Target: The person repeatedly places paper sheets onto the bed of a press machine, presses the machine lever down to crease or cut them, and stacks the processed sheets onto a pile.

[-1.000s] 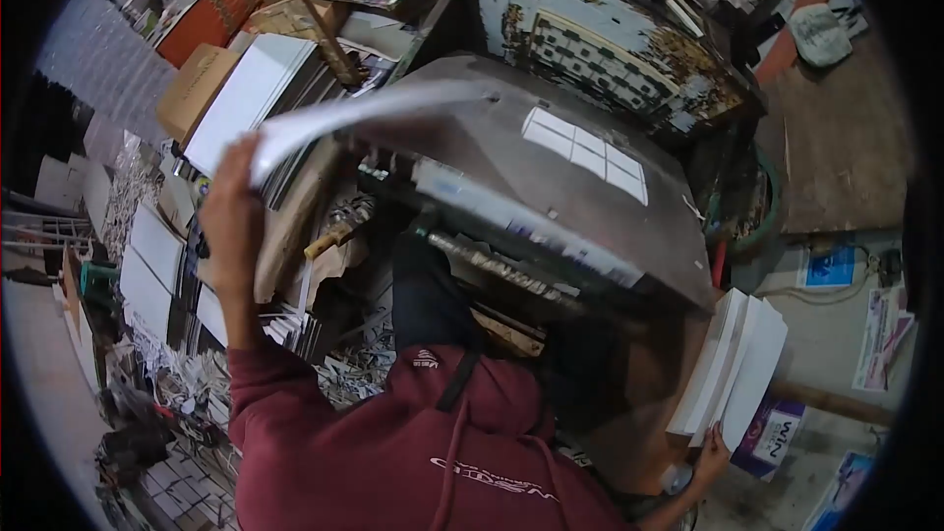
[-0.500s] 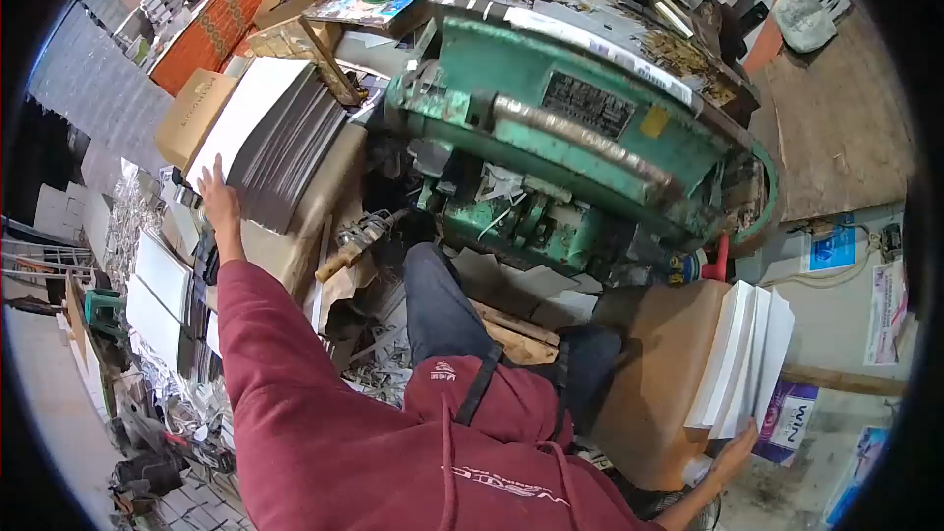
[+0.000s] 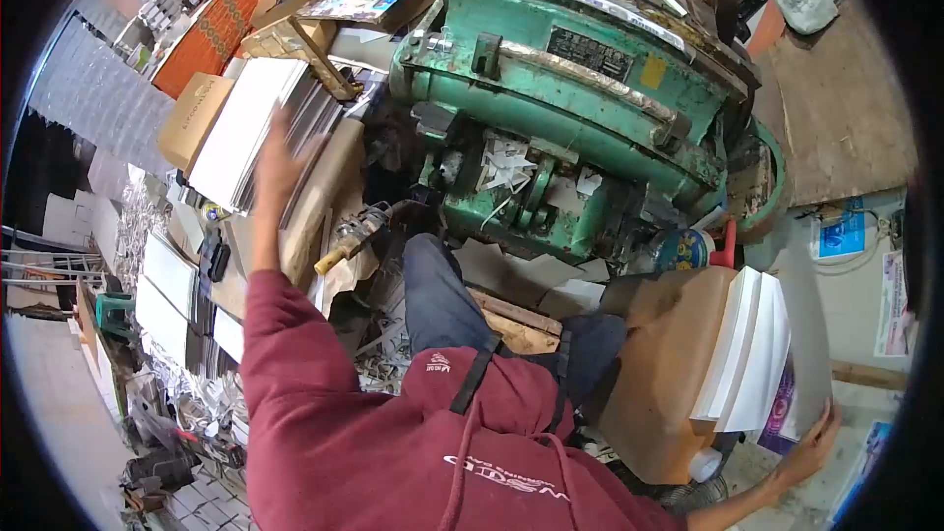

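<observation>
My left hand [image 3: 279, 165] is raised over the right side of a tall stack of white-topped sheets [image 3: 241, 138]; it is blurred, but thumb and fingers look apart with nothing held. On the right, my right hand [image 3: 814, 441] grips the lower end of a grey card sheet [image 3: 808, 334], tilted on edge. Beside that sheet, several white sheets [image 3: 747, 354] lie fanned on a brown padded block [image 3: 659, 374]. Between my hands stands a green machine [image 3: 560, 98] with worn metal bars and white paper scraps in its lower part.
A yellow-handled metal part [image 3: 339, 251] sticks out near my left knee. More sheet stacks [image 3: 167, 285] and shredded paper lie at left. A brown box [image 3: 197, 123] stands behind the left stack. A red handle [image 3: 726, 244] and a blue-labelled tub [image 3: 685, 250] are by the machine's right end.
My left hand has lifted off the white stack's edge and moved right. My right hand has moved right, drawing a grey sheet away from the white ones. The machine's front bar has shifted.
</observation>
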`<state>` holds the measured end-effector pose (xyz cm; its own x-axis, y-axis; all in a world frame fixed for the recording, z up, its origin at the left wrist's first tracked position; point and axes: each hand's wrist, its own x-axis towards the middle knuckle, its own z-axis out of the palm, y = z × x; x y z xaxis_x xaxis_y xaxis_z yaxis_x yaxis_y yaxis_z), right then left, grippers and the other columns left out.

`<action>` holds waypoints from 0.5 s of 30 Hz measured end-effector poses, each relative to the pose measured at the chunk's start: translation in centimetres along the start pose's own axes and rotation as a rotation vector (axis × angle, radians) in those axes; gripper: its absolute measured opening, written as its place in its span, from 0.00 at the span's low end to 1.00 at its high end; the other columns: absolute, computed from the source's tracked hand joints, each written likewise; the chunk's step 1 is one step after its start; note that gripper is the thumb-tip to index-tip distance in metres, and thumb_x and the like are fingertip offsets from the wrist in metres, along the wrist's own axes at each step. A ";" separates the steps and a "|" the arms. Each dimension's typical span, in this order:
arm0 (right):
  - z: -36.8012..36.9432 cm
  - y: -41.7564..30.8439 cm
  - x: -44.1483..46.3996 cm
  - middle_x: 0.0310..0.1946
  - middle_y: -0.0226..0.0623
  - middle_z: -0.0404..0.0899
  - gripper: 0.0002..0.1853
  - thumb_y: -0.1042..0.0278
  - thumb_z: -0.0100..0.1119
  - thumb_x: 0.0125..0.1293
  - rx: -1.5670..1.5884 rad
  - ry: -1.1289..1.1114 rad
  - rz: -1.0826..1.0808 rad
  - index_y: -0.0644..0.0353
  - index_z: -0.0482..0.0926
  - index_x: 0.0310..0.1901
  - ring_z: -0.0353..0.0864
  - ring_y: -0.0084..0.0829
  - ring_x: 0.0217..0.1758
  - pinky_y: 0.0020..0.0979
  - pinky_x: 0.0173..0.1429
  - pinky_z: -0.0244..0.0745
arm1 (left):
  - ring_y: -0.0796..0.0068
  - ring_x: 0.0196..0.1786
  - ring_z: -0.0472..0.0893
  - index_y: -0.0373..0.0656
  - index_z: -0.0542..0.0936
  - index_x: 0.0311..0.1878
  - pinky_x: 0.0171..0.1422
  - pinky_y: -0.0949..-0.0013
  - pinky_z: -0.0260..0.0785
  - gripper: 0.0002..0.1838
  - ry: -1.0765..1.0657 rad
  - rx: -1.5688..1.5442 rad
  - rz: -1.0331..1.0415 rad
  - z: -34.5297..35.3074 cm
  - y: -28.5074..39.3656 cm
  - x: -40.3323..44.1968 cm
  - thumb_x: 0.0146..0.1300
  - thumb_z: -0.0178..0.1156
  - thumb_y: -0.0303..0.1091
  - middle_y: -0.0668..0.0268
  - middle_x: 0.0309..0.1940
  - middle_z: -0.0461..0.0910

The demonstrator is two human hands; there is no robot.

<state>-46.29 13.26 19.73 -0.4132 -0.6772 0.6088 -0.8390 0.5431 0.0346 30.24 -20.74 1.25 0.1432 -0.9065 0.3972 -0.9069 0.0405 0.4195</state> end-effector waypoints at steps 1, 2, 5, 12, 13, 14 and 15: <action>-0.4 -2.0 0.6 0.52 0.40 0.81 0.11 0.70 0.51 0.75 -0.003 -0.002 -0.003 0.64 0.80 0.51 0.81 0.39 0.53 0.36 0.57 0.75 | 0.55 0.77 0.58 0.41 0.54 0.77 0.77 0.60 0.54 0.49 0.004 -0.102 0.248 0.2 6.7 -0.3 0.58 0.71 0.44 0.50 0.75 0.58; -0.9 -4.2 1.4 0.50 0.40 0.82 0.10 0.71 0.52 0.73 0.130 -0.075 -0.079 0.65 0.80 0.50 0.81 0.39 0.50 0.35 0.54 0.75 | 0.55 0.76 0.59 0.42 0.54 0.77 0.78 0.60 0.54 0.51 -0.077 -0.258 0.328 0.4 12.6 -1.1 0.54 0.74 0.39 0.49 0.75 0.57; -2.9 -13.3 3.7 0.42 0.41 0.82 0.07 0.76 0.57 0.68 0.338 -0.353 -0.173 0.67 0.80 0.45 0.81 0.37 0.42 0.32 0.49 0.74 | 0.55 0.78 0.55 0.51 0.63 0.74 0.80 0.54 0.51 0.51 -0.244 -0.423 0.796 1.8 25.0 -3.2 0.46 0.77 0.47 0.58 0.76 0.57; 1.7 -19.0 7.2 0.37 0.29 0.82 0.13 0.80 0.67 0.59 0.923 -0.213 -0.236 0.65 0.81 0.46 0.75 0.15 0.32 0.17 0.34 0.66 | 0.48 0.46 0.81 0.48 0.72 0.66 0.49 0.54 0.74 0.32 -0.783 -0.679 0.734 3.5 33.4 -5.7 0.60 0.66 0.47 0.51 0.46 0.81; 2.9 -19.4 7.4 0.36 0.30 0.81 0.12 0.81 0.66 0.60 1.072 -0.198 -0.194 0.66 0.80 0.47 0.75 0.15 0.32 0.16 0.33 0.65 | 0.47 0.42 0.81 0.46 0.75 0.60 0.46 0.52 0.73 0.23 -0.853 -0.694 0.709 3.3 32.7 -5.3 0.65 0.62 0.45 0.50 0.38 0.81; 3.5 -19.7 7.5 0.35 0.31 0.80 0.12 0.81 0.65 0.62 1.227 -0.181 -0.158 0.66 0.79 0.48 0.74 0.15 0.31 0.16 0.33 0.65 | 0.46 0.38 0.80 0.44 0.78 0.55 0.42 0.53 0.72 0.19 -0.886 -0.618 0.645 2.2 32.0 -4.9 0.67 0.60 0.45 0.50 0.33 0.80; 3.8 -19.1 7.3 0.35 0.31 0.80 0.12 0.81 0.65 0.62 1.225 -0.168 -0.146 0.66 0.79 0.48 0.74 0.15 0.31 0.16 0.33 0.65 | 0.47 0.34 0.80 0.43 0.79 0.50 0.38 0.54 0.71 0.16 -0.966 -0.606 0.563 1.1 31.2 -4.3 0.67 0.60 0.43 0.51 0.29 0.79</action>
<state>-34.61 -3.98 20.54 -0.2524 -0.7966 0.5493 -0.6212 -0.3019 -0.7232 0.86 -16.05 11.76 -0.7786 -0.6275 -0.0059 -0.3859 0.4713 0.7931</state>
